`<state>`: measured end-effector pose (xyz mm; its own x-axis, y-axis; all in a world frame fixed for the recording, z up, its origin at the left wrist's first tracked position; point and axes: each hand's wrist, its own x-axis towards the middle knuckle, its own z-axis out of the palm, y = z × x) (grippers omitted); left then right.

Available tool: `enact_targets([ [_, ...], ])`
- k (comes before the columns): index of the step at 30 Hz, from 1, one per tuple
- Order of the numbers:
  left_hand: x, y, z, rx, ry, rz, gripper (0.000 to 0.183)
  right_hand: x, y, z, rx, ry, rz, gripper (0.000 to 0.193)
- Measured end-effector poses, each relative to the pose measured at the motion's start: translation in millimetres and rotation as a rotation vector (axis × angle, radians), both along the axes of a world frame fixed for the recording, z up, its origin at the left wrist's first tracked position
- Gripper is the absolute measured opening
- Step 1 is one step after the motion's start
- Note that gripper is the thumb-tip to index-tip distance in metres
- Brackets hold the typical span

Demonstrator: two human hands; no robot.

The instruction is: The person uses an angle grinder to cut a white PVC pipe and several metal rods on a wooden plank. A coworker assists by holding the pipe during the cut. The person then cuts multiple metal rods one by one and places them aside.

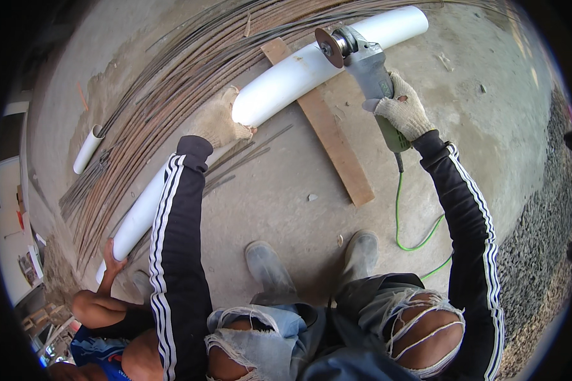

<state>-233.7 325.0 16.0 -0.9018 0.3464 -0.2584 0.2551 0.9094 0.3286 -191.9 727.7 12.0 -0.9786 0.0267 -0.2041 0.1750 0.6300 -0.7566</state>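
A long white plastic pipe [286, 81] runs slantwise from the lower left to the upper right. My gloved left hand [220, 120] is wrapped around its middle. In my gloved right hand [405, 110] is a grey and green angle grinder [370, 68], gripped by its body. The grinder's brown cutting disc [330, 48] stands upright over the pipe's far part; whether it touches the pipe I cannot tell. Under the pipe lies a wooden plank [337, 146]. At the lower left, a co-worker's bare hand [113, 259] holds the pipe's near end.
Several rusty steel bars [152, 114] lie bundled beyond the pipe. A short white pipe piece [88, 150] rests at the left. The grinder's green cord [398, 209] loops over the concrete floor [299, 222] by my boots [270, 263]. Dark gravel [534, 254] borders the right side.
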Motion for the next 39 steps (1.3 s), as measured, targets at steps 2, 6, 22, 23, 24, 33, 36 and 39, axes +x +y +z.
enact_targets([
  [2,1,1,3,-0.001,-0.019,0.005,0.095,1,-1,1,-0.003,-0.030,-0.016,0.068],
  [6,3,3,6,-0.037,-0.018,0.014,0.091,4,-3,2,-0.008,-0.022,-0.027,0.069],
  [22,7,5,6,-0.073,-0.041,0.020,0.102,0,3,-7,0.046,0.009,-0.010,0.077],
  [23,6,5,5,-0.072,-0.037,0.022,0.102,0,4,-6,0.043,0.010,-0.009,0.077],
  [24,6,5,4,-0.081,-0.022,0.015,0.102,0,4,-6,0.039,0.010,-0.008,0.078],
  [33,2,2,0,-0.065,-0.009,0.003,0.104,0,1,-7,0.112,0.010,-0.008,0.069],
  [36,2,3,1,-0.081,-0.019,0.014,0.105,-1,1,-8,0.122,0.043,-0.002,0.076],
  [39,1,5,2,-0.086,-0.008,0.015,0.106,-2,2,-9,0.141,0.012,0.007,0.074],
])
